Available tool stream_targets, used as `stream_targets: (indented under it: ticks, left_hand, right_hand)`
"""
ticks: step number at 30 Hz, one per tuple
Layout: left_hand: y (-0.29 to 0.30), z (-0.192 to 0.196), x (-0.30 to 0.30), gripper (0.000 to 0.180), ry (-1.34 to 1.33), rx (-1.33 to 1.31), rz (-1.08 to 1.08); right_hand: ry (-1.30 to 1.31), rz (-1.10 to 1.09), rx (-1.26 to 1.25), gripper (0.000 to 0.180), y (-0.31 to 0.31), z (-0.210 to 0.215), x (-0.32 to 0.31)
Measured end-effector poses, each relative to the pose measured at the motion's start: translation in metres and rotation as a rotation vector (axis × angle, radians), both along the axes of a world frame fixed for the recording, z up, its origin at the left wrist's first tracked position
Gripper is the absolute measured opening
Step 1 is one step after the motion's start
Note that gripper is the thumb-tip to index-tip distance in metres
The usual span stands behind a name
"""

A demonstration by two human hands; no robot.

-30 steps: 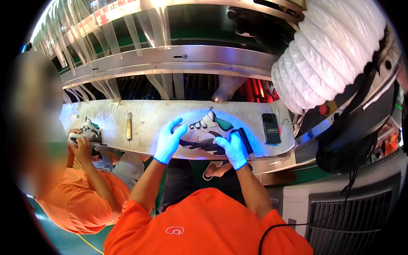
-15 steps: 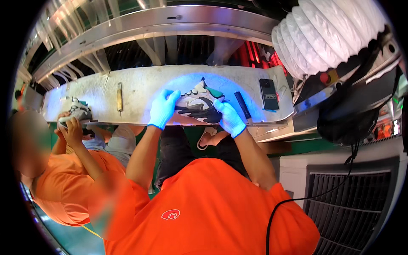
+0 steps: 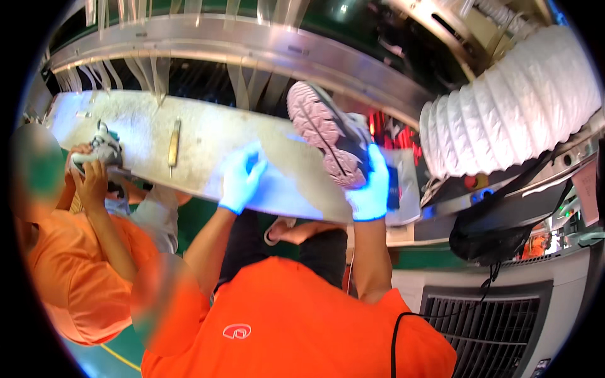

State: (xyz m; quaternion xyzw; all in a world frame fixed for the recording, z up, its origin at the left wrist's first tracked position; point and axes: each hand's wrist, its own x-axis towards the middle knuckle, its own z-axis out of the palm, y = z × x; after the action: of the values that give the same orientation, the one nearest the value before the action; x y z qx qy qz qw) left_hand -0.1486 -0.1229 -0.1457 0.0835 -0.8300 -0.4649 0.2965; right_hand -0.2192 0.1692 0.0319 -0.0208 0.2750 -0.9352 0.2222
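One shoe [image 3: 317, 123] juts up-left from right fingers [image 3: 377, 162] gripping its end; left fingers [image 3: 250, 153] spread.

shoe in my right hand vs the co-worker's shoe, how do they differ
The right-hand shoe shows its pinkish sole; the co-worker's shoe shows its grey upper. The gloved right hand grips the first shoe; bare hands hold the co-worker's shoe. Both are held.

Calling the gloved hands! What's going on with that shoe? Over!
Left hand empty, over workbench. Right hand gripping shoe, pinkish sole showing. Shoe blocks view of some workbench behind it.
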Motion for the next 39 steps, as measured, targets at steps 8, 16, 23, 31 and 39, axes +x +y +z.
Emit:
stream_targets:
  ticks: [8, 16, 23, 31, 39]
  left_hand:
    - [0.001, 0.021, 0.014, 0.045, -0.177, 0.110, -0.035]
    - [0.004, 0.026, 0.013, 0.043, -0.288, -0.002, -0.018]
    - [0.011, 0.028, -0.008, 0.042, -0.307, -0.063, -0.003]
    - [0.013, 0.037, -0.002, 0.039, -0.336, -0.048, -0.027]
    - [0.011, 0.040, -0.002, 0.038, -0.308, -0.073, 0.018]
  right_hand:
    - [0.686, -1.111, 0.232, 0.048, -0.073, 0.220, -0.069]
    - [0.982, -1.535, 1.027, 0.107, -0.118, 0.372, -0.256]
    - [1.021, -1.235, 1.534, 0.106, -0.125, 0.352, -0.292]
    - [1.659, -0.222, 1.445, 0.050, -0.112, -0.004, -0.120]
    - [0.913, -0.275, 2.070, 0.070, -0.074, -0.093, -0.195]
